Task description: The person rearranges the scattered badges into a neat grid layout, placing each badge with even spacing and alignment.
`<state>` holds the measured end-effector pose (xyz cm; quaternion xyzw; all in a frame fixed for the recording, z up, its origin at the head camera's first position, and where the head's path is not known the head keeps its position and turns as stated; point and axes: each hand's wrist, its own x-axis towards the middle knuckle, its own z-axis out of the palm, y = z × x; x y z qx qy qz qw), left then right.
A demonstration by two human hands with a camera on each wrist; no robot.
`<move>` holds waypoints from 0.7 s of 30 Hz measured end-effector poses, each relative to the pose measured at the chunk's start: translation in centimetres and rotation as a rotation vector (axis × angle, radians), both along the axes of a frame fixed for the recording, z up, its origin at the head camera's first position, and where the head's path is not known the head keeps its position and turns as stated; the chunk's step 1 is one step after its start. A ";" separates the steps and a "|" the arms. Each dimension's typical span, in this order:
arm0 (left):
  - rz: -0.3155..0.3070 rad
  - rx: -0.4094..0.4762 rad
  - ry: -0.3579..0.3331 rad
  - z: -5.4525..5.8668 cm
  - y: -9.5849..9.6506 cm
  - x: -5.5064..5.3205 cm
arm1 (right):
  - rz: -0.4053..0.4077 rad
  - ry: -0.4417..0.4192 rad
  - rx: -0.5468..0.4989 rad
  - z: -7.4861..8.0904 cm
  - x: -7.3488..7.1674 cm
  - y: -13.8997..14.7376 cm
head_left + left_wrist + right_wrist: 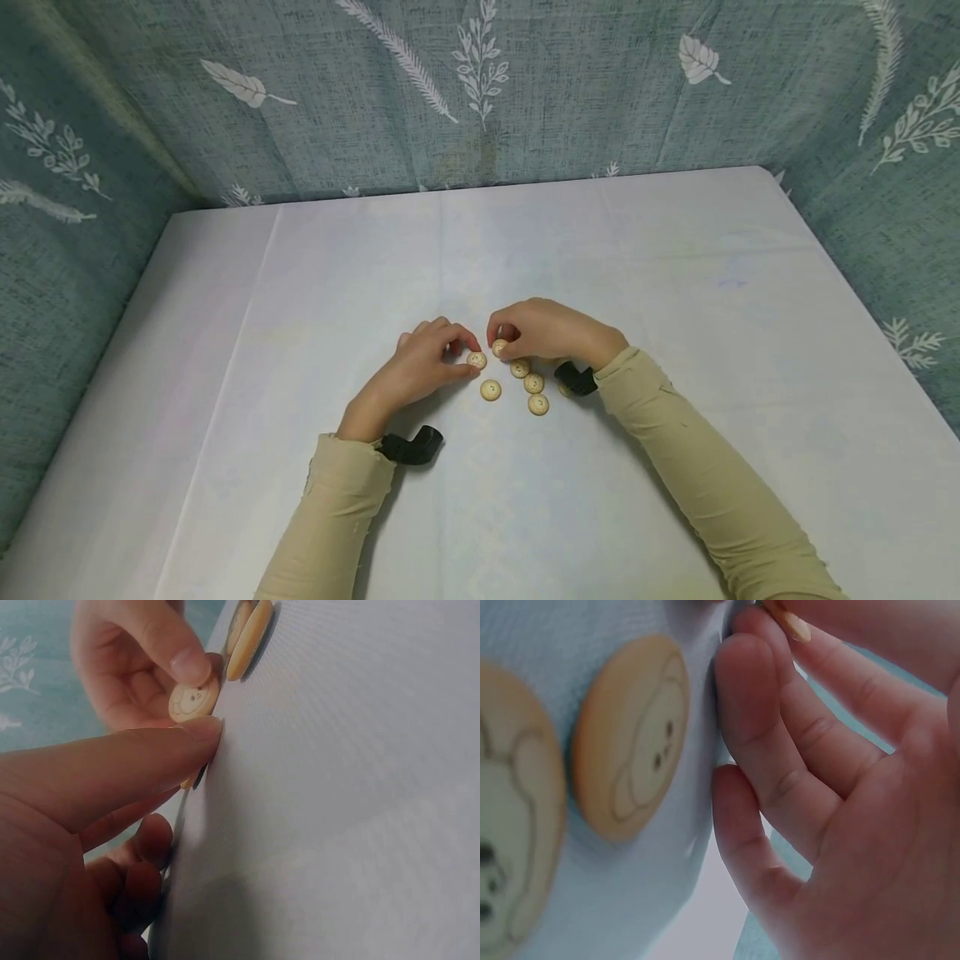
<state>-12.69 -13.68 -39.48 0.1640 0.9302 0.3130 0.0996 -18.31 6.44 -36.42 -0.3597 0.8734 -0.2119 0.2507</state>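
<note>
Small round tan wooden buttons with a drawn animal face lie on the white-covered table. Thumb and forefinger of my left hand (423, 362) pinch one button (476, 360) by its edges, low at the table; in the left wrist view the thumb hides most of it. Just to the right, my right hand (551, 329) pinches another button (500, 348) between thumb and forefinger, tilted so its face (193, 701) shows in the left wrist view. Only an edge of that button (798, 628) appears in the right wrist view. The hands are close together but apart.
Below the right hand, loose buttons lie in a slanting row (534, 383). A single button (491, 390) sits nearer the left hand. Another (566, 389) is partly hidden by the black wrist mount (576, 378). A green leaf-patterned curtain (480, 100) surrounds the table's far edge and sides.
</note>
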 end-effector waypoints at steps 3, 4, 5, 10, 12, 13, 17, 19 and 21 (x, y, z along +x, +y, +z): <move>0.002 0.001 -0.002 0.0 0.0 0.0 | 0.000 -0.014 -0.005 0.1 -0.1 0.1; 0.001 0.002 -0.003 0.1 0.0 0.1 | -0.001 -0.018 -0.008 0.1 -0.1 0.1; 0.001 0.001 -0.002 0.1 0.0 0.1 | -0.002 -0.019 -0.008 0.1 -0.1 0.1; -0.001 -0.004 -0.007 0.1 0.0 0.1 | -0.008 -0.030 -0.030 0.1 -0.2 0.2; -0.001 -0.005 -0.012 0.1 0.0 0.1 | -0.011 -0.039 -0.039 0.0 -0.2 0.3; 0.000 -0.005 -0.013 0.1 0.0 0.1 | -0.013 -0.043 -0.044 0.0 -0.3 0.4; 0.001 -0.002 -0.007 0.1 0.0 0.0 | -0.021 -0.049 -0.053 0.0 -0.4 0.5; 0.002 -0.003 -0.006 0.1 0.0 0.0 | -0.020 -0.052 -0.053 0.1 -0.4 0.5; 0.003 -0.004 -0.007 0.1 0.0 0.0 | -0.017 -0.054 -0.049 0.1 -0.5 0.5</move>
